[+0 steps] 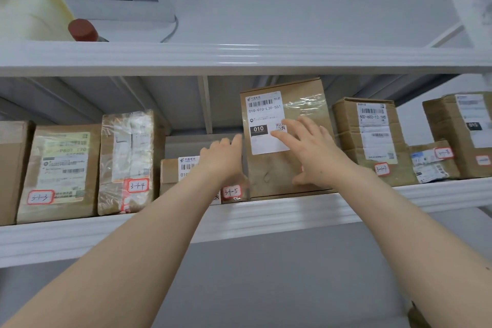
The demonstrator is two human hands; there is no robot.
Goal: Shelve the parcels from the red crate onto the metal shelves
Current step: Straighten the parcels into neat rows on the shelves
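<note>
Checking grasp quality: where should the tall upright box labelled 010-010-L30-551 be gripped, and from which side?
Grip the two side faces, coming from the front, a hand on each. The tall box stands upright with its top close under the upper shelf, ruling out above. The low box to its left leaves that side's upper part bare; the right neighbour sits close.

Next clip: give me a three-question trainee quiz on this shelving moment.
1. True or false: the right hand rests with spread fingers on the front of the tall box.
2. Which tag sits beside that box's lower left corner? A 3-1-3, B 3-1-5, C 3-1-7.
3. Fill in: the left hand touches the box's ___ side.
Key: 1 true; 2 B; 3 left.
</note>
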